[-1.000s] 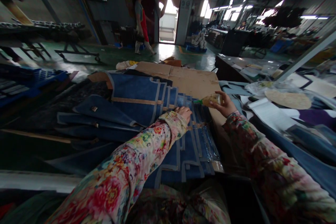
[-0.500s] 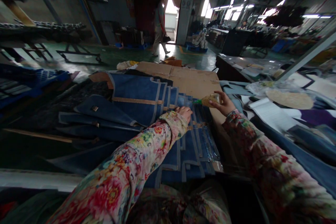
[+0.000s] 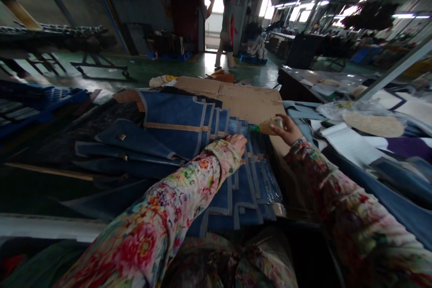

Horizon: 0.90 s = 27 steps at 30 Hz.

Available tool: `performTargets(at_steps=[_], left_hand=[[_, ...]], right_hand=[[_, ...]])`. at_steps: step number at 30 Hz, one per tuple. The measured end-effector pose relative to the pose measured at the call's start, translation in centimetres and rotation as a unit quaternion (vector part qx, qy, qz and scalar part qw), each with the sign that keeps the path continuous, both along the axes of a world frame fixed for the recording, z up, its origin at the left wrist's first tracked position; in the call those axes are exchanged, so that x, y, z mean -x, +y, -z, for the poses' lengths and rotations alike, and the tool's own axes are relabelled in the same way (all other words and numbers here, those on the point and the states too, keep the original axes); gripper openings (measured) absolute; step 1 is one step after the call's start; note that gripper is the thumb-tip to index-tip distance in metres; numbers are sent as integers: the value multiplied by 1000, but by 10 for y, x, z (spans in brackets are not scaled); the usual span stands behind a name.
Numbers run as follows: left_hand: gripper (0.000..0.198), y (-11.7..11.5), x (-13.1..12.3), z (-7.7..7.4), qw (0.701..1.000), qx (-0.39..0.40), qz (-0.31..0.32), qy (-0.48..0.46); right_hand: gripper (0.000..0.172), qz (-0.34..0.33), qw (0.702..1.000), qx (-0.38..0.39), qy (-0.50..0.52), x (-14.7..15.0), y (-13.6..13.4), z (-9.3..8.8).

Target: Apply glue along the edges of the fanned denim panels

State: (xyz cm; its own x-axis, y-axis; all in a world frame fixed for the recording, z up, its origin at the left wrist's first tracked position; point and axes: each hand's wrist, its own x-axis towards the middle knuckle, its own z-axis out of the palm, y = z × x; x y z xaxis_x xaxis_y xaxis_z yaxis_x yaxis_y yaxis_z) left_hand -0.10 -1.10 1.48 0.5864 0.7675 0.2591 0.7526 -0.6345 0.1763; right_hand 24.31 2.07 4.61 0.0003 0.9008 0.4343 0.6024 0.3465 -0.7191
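Note:
Overlapping blue fabric pieces with grey edging (image 3: 175,110) lie fanned out in front of me. On them rests my left hand (image 3: 238,143), palm down, its fingers lying over the stepped edges. My right hand (image 3: 290,130) is closed around a yellowish squeeze bottle (image 3: 270,125) held tilted, its green nozzle pointing left and down at the layered edges. The nozzle tip is near the fabric; whether it touches I cannot tell. Brown strips (image 3: 175,127) cross the blue pieces. Clear, shiny film or tape (image 3: 270,184) covers part of the right side.
A cardboard sheet (image 3: 249,99) lies beneath and beyond the fabric. To the right, a cluttered table holds white pieces (image 3: 344,139), plastic bags and a beige oval piece (image 3: 373,124). A person (image 3: 227,27) walks near the doorway. Blue pallets (image 3: 64,96) stand at left.
The person in the background has walked to the right, past the doorway. My hands and the squeeze bottle have barely shifted; the fabric pieces lie as before.

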Motion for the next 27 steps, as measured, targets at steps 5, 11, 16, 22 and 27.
performTargets(at_steps=[5,11,16,22,27], left_hand=[[17,-2,0,-5,1000,-2,-7,3],[16,-5,-2,-10,1000,-1,-11,8],[16,-1,-4,-6,1000,-1,-19,3],[14,2,-1,2,1000,-10,-5,-4],[15,6,0,9,1000,-24,5,-6]], right_hand=[[72,-31,997,62,15,-4,-4,-2],[69,-68,984,164,18,-14,-32,-13],[67,-66,981,180,42,-10,-41,-16],[68,-59,982,167,63,-10,-48,-13],[60,-83,979,184,42,-15,-62,-17]])
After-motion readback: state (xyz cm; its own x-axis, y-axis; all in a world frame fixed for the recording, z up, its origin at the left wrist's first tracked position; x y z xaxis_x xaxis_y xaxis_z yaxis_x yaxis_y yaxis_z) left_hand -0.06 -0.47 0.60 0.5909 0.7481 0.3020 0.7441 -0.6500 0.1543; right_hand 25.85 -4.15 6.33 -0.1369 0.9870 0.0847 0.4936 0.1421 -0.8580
